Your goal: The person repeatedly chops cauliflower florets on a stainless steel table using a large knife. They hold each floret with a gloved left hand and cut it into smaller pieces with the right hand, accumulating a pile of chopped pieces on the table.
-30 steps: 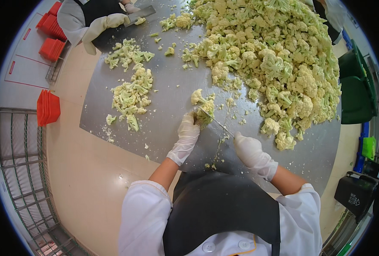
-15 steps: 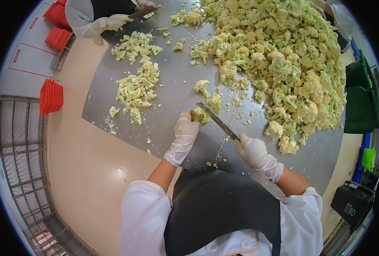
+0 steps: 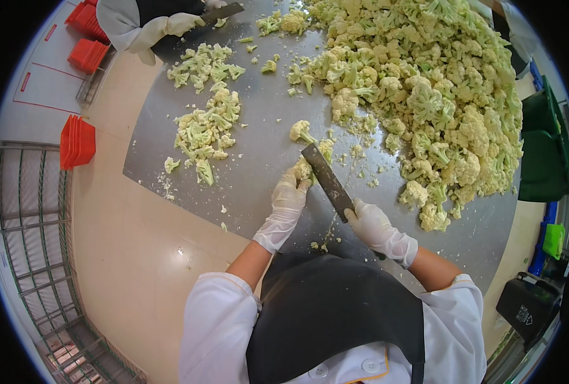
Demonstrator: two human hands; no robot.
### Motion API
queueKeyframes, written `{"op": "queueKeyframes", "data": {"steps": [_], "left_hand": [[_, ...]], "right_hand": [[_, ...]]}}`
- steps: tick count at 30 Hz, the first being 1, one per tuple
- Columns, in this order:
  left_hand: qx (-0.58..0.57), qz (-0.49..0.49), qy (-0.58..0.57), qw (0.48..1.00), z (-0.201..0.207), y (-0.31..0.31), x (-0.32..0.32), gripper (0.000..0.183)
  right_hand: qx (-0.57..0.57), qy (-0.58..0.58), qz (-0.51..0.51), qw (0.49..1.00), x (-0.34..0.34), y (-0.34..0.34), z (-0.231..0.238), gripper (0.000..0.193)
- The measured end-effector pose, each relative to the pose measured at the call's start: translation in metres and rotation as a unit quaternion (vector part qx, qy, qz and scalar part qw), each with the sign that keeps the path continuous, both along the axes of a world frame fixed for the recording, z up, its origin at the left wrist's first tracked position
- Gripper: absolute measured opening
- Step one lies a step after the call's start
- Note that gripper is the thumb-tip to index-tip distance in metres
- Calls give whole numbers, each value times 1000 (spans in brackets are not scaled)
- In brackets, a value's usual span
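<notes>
My gloved left hand (image 3: pixel 289 192) is closed around a small cauliflower piece (image 3: pixel 303 168) just above the steel table (image 3: pixel 268 137). In my gloved right hand (image 3: pixel 375 224) is a knife (image 3: pixel 328 180) with a broad dark blade, its flat side facing up. The blade's far part lies close against the held piece; whether it touches is hard to tell. Just beyond the blade tip rests a cauliflower floret (image 3: pixel 302 131) with a pale stem, and another floret (image 3: pixel 325 150) is partly covered by the blade.
A large cauliflower heap (image 3: pixel 425 102) covers the table's right side. Smaller cut florets (image 3: pixel 209 128) lie in a group at the left. Across the table, a co-worker's gloved hand (image 3: pixel 183 24) holds another knife (image 3: pixel 225 13). Red bins (image 3: pixel 78 143) stand left, a green bin (image 3: pixel 544 163) right.
My right hand has shifted slightly left and turned the knife so its blade shows broad side up. My left hand has moved a little right with the cauliflower piece.
</notes>
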State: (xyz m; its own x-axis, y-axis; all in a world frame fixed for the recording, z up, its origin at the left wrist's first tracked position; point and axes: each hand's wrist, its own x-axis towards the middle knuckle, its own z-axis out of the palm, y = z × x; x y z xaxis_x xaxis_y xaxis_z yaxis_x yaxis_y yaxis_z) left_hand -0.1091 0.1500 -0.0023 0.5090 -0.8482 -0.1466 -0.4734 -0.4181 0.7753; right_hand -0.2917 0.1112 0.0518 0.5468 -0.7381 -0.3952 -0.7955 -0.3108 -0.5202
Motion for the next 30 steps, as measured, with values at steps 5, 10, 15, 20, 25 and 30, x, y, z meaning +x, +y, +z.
{"op": "queueKeyframes", "data": {"steps": [5,10,15,20,25,30], "left_hand": [[-29,3,-37,999,-12,0,4,16],[40,5,28,999,-16,-10,24,20],[89,-89,-92,988,5,-1,20,26],[113,-39,-199,973,15,14,40,40],[-56,-133,-214,966,-18,8,56,46],[3,-35,-78,996,-32,1,43,44]], "right_hand": [[56,-9,-32,998,28,1,-14,27],[56,-30,-10,998,52,-16,-20,28],[53,28,85,995,65,-41,-12,29],[49,-9,48,998,42,-40,-7,30],[-115,-32,4,993,15,-7,0,22],[-113,49,60,991,16,8,-2,19]]}}
